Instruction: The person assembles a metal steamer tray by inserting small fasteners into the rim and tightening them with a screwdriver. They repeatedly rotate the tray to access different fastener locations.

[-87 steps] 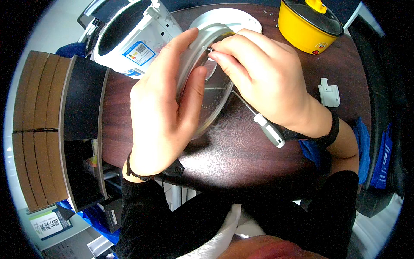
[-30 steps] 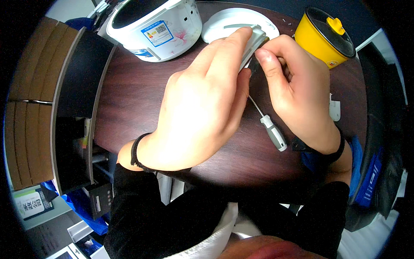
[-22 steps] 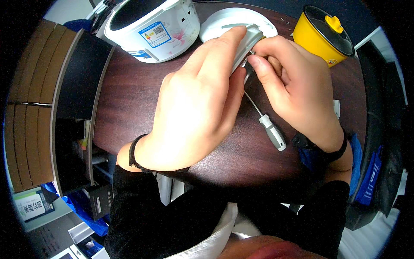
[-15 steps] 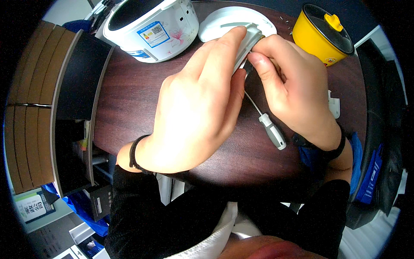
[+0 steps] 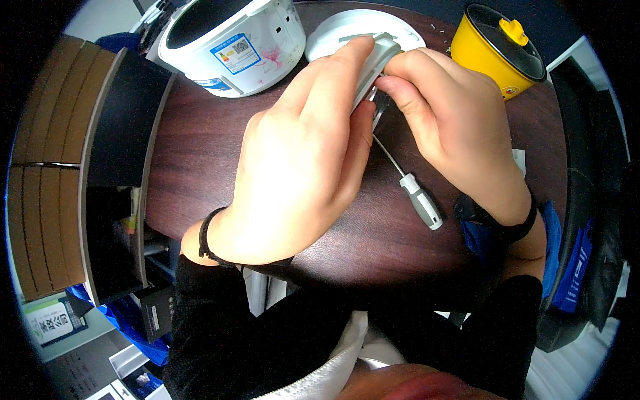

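Observation:
My left hand [image 5: 300, 153] is wrapped round a narrow, pale plastic part [image 5: 377, 60], held tilted above the table. At the part's far right edge, my right hand [image 5: 460, 120] has its thumb and forefinger closed together. Whatever lies between those fingertips is hidden. Below the hands a screwdriver [image 5: 421, 203] with a grey and white handle rests on the table, its shaft pointing up and left towards the part. Beyond the part lies a white round lid-like piece [image 5: 327, 32], partly covered by my hands.
A white rice cooker body [image 5: 270, 53] with a flower print stands at the far left. On the far right is a yellow pot [image 5: 490, 60] with a dark lid. Small screws [image 5: 437, 29] lie between lid and pot. A white piece [image 5: 519, 160] shows behind my right wrist.
Both hands have shifted slightly left and away from me with the plastic part. My right wrist now covers more of the white piece behind it. The screwdriver stays in place.

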Action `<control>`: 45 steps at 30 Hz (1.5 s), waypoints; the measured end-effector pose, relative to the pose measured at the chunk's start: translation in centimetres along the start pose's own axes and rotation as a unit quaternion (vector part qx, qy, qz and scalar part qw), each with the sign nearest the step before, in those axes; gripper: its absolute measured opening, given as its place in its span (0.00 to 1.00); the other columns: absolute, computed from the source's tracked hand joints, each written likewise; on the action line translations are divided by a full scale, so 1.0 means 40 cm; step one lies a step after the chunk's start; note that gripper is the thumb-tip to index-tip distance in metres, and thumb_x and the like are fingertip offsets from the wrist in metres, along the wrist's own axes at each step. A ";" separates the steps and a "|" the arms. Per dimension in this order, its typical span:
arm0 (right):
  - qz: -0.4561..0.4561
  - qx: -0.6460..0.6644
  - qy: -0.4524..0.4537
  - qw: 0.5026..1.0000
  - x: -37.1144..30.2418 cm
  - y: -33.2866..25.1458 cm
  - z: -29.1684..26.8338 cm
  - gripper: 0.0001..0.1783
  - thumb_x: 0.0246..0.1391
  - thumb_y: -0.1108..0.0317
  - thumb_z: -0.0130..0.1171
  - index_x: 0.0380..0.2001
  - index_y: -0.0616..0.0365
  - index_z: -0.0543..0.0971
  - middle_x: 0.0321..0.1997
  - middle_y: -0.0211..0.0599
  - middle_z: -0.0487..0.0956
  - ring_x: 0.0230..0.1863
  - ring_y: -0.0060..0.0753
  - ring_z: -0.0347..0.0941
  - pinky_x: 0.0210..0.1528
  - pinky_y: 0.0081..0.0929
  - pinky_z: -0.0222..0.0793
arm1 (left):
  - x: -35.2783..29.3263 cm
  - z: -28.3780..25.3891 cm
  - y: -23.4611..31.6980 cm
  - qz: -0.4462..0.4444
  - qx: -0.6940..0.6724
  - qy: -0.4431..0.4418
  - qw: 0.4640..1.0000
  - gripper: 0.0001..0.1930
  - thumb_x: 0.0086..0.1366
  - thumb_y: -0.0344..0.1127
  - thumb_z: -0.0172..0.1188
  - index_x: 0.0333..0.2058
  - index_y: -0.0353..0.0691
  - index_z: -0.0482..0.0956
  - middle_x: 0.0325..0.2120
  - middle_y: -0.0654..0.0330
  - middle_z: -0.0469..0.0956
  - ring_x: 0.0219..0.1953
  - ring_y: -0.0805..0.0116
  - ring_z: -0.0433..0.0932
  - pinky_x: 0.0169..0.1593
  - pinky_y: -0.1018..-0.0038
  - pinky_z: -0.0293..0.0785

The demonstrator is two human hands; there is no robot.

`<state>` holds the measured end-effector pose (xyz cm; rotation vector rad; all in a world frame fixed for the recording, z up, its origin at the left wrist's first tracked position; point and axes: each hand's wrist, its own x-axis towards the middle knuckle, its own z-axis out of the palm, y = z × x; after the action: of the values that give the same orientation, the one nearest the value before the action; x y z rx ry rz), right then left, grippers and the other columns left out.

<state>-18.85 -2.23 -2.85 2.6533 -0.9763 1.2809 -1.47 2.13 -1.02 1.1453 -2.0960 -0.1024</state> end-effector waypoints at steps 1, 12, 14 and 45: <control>-0.011 -0.008 0.009 1.000 -0.001 0.000 0.003 0.06 0.57 0.70 0.57 0.32 0.62 0.75 0.24 0.39 0.75 0.25 0.33 0.74 0.25 0.24 0.65 | 0.000 -0.001 0.002 0.003 0.001 -0.001 1.000 0.21 0.59 0.24 0.56 0.53 0.36 0.70 0.42 0.44 0.76 0.44 0.50 0.78 0.47 0.67 0.73; 0.367 0.518 -0.092 0.767 -0.005 -0.023 -0.005 0.09 0.62 0.66 0.51 0.32 0.60 0.75 0.16 0.21 0.67 0.15 0.09 0.56 0.17 0.12 0.49 | -0.004 -0.006 0.012 0.004 0.024 -0.018 1.000 0.22 0.60 0.26 0.55 0.54 0.34 0.69 0.44 0.43 0.75 0.47 0.48 0.77 0.49 0.65 0.72; 0.348 0.530 -0.119 0.765 0.001 -0.004 -0.006 0.07 0.60 0.67 0.53 0.32 0.60 0.75 0.15 0.23 0.67 0.15 0.10 0.59 0.17 0.14 0.52 | -0.002 -0.009 0.005 0.007 0.021 -0.022 1.000 0.21 0.60 0.26 0.54 0.54 0.34 0.68 0.45 0.42 0.75 0.47 0.48 0.76 0.50 0.64 0.71; 0.213 0.342 -0.057 0.913 -0.003 0.005 0.019 0.11 0.63 0.63 0.50 0.35 0.60 0.75 0.17 0.18 0.66 0.15 0.08 0.58 0.17 0.11 0.52 | 0.032 -0.037 -0.033 0.034 0.001 -0.085 0.996 0.23 0.60 0.24 0.54 0.55 0.35 0.68 0.44 0.43 0.75 0.46 0.49 0.77 0.50 0.66 0.70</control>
<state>-18.51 -2.54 -3.48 3.1546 -1.3973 1.8666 -0.01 0.76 0.26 1.0971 -2.2826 -0.1715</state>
